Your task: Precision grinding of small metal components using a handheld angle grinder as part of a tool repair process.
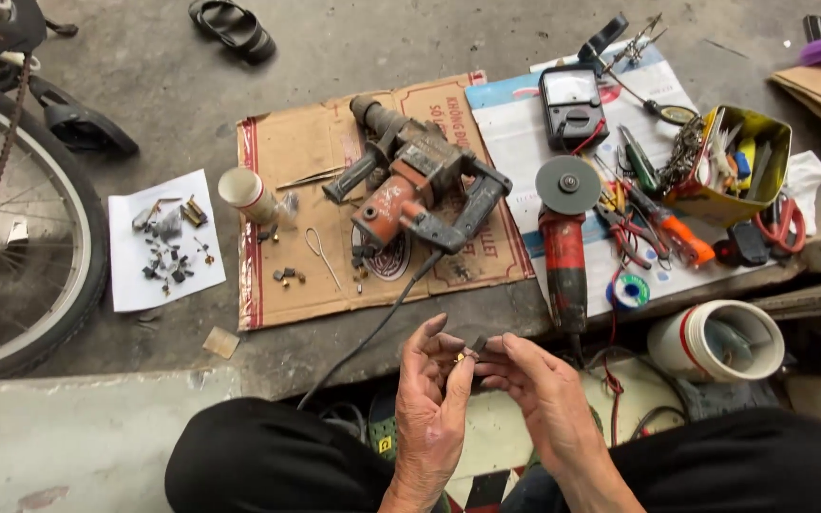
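Both hands meet low in the middle of the view, just above the person's knees in black trousers. The left hand (pixel 434 380) pinches a tiny part (pixel 465 355) between thumb and fingertips, with a speck of brass-yellow showing on it. The right hand (pixel 534 380) closes its fingertips on a small dark block at the other end (it looks like a little carbon brush, but it is too small to be sure). The part sits right between the two hands, so both are equally near, and its long side runs left to right from one pinch to the other. Straight ahead, past the hands, lies a rusty red and grey hammer drill (pixel 415 185) on a flat brown cardboard sheet (pixel 296 152), with its black cord (pixel 372 328) trailing back toward the left hand. To the right of it a red angle grinder (pixel 565 242) lies with its round grey disc pointing away. A white paper (pixel 165 242) on the left holds many small dark bits. A yellow tin (pixel 729 204) on the right is stuffed with tools.
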